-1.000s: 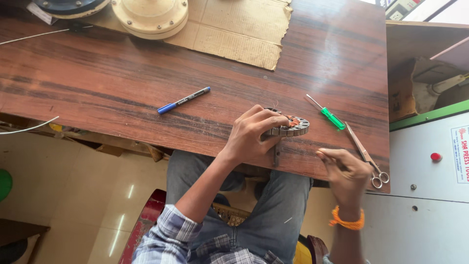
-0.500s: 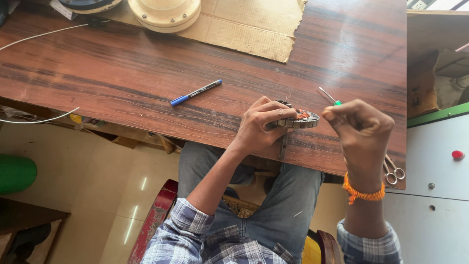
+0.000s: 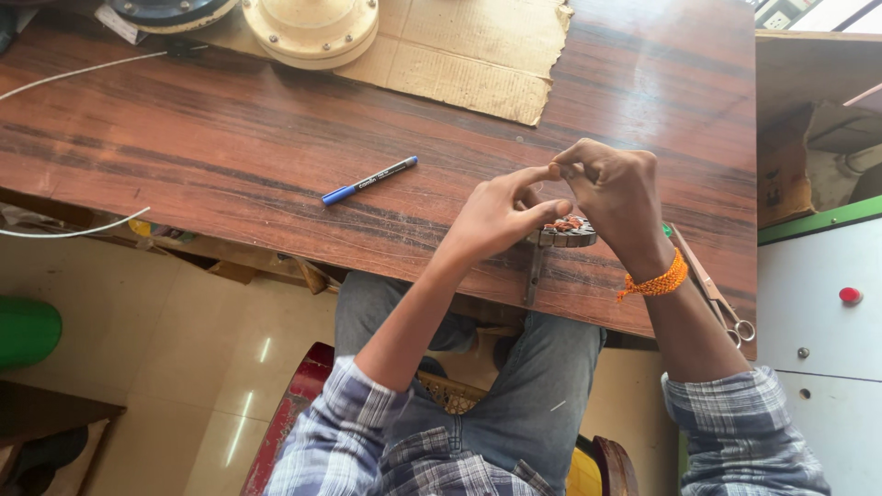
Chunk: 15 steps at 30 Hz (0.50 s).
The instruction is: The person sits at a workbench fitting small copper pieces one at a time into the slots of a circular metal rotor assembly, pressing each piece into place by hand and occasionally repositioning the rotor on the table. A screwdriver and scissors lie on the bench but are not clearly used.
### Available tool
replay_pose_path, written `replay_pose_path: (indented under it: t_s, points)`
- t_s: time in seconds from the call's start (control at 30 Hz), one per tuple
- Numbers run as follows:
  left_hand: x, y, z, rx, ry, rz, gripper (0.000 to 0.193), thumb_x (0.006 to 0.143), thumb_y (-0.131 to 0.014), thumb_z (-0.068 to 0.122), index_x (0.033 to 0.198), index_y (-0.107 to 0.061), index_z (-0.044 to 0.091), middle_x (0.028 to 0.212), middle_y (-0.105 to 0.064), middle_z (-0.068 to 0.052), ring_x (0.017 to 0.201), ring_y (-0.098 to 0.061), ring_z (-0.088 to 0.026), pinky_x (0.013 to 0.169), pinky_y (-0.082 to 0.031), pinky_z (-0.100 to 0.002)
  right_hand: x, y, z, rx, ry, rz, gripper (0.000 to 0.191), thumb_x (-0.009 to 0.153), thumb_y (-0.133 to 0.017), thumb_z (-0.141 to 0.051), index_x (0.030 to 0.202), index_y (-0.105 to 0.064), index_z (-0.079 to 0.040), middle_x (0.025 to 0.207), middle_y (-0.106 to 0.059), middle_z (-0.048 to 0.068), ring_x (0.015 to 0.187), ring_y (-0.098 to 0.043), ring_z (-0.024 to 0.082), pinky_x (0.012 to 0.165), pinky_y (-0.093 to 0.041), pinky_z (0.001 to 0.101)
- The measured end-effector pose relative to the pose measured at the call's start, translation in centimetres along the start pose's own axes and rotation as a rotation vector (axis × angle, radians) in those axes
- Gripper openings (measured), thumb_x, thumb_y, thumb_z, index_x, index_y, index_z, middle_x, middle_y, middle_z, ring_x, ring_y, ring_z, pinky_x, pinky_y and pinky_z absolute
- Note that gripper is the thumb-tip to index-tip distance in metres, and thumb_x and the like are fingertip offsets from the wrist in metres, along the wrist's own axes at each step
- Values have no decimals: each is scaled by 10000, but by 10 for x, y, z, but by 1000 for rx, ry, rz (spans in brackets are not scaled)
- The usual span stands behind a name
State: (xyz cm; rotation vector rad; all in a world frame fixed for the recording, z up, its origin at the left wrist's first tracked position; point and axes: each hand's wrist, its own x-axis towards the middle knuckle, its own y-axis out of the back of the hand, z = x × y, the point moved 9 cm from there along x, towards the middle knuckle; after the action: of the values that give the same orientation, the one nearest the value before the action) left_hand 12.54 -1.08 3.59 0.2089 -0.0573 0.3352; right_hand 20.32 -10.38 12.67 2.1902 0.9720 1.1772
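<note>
A small round metal ring wound with copper wire (image 3: 570, 233) sits near the front edge of the wooden table (image 3: 230, 156). My left hand (image 3: 501, 219) grips its left side, thumb just above it. The index finger stretches up to meet the pinched fingertips of my right hand (image 3: 617, 197). My right hand arches over the ring with its fingers closed; I can make out nothing between them. An orange thread band circles my right wrist. A thin metal strip (image 3: 533, 274) hangs down from the ring.
A blue pen (image 3: 369, 180) lies left of my hands and scissors (image 3: 722, 301) right of my right forearm. A cardboard sheet (image 3: 478, 55), a cream round housing (image 3: 310, 28) and a white wire (image 3: 83, 69) are at the back. A white cabinet (image 3: 818, 367) stands on the right.
My right hand came in from the table's right edge, rose over the ring and met my left index finger. It now covers the green screwdriver. My left hand stayed on the ring.
</note>
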Motion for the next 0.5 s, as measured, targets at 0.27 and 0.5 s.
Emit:
replay_pose_path:
  t_s: [0.27,0.5]
  points:
    - [18,6,-13,-206,-112,-326,223,885,-802,180,1060,-811,42,956,-774,-44,907,-708,-102,836,-586,-268,-27,17,-15,-56,-277,-20,54,933,-806,-94,964,-784,-55,598,-618,7,491,-458,39,447,-334,266]
    - [24,6,0,-79,-173,-491,231,900,-769,127,1117,-795,53,974,-816,-44,883,-709,-70,821,-605,-266,-66,-3,-53,-3,-246,-6,75,893,-806,-71,954,-776,-40,611,-627,13,496,-451,53,466,-343,259]
